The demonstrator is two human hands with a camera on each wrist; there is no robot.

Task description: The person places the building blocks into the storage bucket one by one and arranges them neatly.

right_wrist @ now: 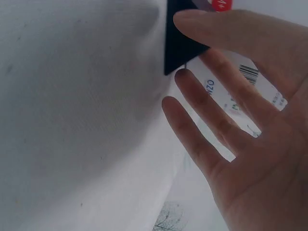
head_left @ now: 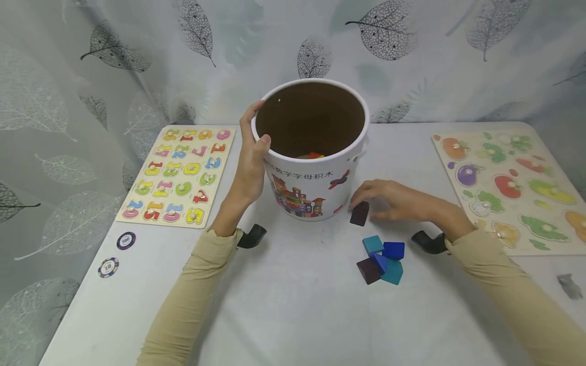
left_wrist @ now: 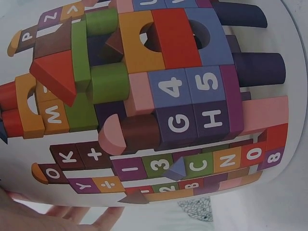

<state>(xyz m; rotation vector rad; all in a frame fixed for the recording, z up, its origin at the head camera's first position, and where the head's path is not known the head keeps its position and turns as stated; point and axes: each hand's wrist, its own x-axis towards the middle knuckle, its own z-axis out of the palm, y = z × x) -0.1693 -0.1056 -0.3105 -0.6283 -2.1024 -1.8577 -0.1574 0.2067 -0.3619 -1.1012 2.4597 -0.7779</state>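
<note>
My left hand (head_left: 252, 165) grips the rim of a large white bucket (head_left: 293, 173), thumb over the edge and fingers along its outer side. Coloured blocks (head_left: 315, 155) show at the bottom inside it. In the left wrist view, printed block pictures on the bucket wall (left_wrist: 192, 106) fill most of the frame. To the right of the bucket, my right hand (head_left: 396, 201) pinches a dark brown block (head_left: 359, 214) low over the table. In the right wrist view the thumb lies across this block (right_wrist: 180, 45), its other fingers spread. Blue, teal and brown blocks (head_left: 379, 262) lie in a small pile nearer me.
A number puzzle board (head_left: 209, 193) lies left of the bucket, and a vegetable puzzle board (head_left: 476, 168) lies at the right. Two poker chips, one dark (head_left: 125, 240) and one multicoloured (head_left: 108, 267), sit near the left table edge. A leaf-patterned curtain (head_left: 274, 40) hangs behind.
</note>
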